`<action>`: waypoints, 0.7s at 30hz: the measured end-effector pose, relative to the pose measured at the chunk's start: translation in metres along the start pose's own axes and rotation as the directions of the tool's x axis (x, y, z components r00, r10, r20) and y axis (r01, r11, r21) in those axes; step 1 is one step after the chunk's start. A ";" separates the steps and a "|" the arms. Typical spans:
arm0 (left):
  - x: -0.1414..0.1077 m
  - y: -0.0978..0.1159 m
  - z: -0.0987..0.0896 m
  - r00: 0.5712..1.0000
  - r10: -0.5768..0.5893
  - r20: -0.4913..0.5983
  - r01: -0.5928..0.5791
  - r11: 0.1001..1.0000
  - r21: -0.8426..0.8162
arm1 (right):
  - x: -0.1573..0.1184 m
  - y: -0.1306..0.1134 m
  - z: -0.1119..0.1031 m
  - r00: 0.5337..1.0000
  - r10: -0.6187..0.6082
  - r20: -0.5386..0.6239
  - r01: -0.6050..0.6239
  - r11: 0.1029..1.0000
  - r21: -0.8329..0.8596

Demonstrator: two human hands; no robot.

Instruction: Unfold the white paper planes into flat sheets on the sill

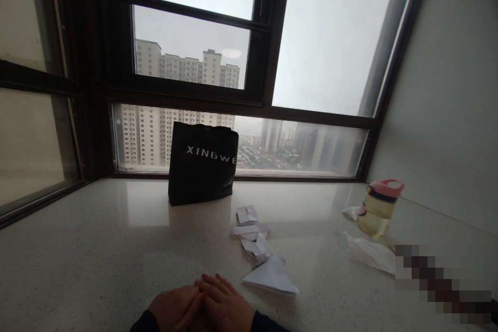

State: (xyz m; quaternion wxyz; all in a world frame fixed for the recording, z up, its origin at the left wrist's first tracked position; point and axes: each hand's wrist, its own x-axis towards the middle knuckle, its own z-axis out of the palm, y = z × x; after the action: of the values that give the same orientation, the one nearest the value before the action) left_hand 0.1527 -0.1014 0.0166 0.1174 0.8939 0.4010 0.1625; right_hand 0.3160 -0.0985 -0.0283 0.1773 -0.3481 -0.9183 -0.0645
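My left hand point(173, 307) and my right hand point(226, 303) touch each other at the bottom edge, low over the speckled white counter point(97, 254). The fingers of my right hand stretch out flat toward the left one, with nothing seen in them. Most fingers of my left hand are hidden, so its grip cannot be made out. Just beyond my right hand lies a folded white paper triangle point(272, 276). Behind it, a crumpled folded piece point(257, 248), a flat folded strip point(250, 231) and a creased square point(247, 215) form a line.
A black bag point(203, 166) stands upright by the window. At the right are a bottle point(377, 210) with a pink lid, a clear plastic wrapper point(369, 253) and a small white crumpled item point(351, 212). A blurred-out patch covers the lower right corner.
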 end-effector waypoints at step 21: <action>0.000 0.001 -0.003 1.000 0.008 0.005 -0.008 1.000 0.001 | -0.001 -0.002 -0.005 1.000 0.013 0.014 -0.014 0.998 0.056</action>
State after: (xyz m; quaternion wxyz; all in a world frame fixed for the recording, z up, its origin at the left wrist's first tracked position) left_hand 0.1523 -0.1023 0.0194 0.1172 0.8960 0.3971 0.1605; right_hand 0.3169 -0.1013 -0.0243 0.1812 -0.3495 -0.9186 -0.0349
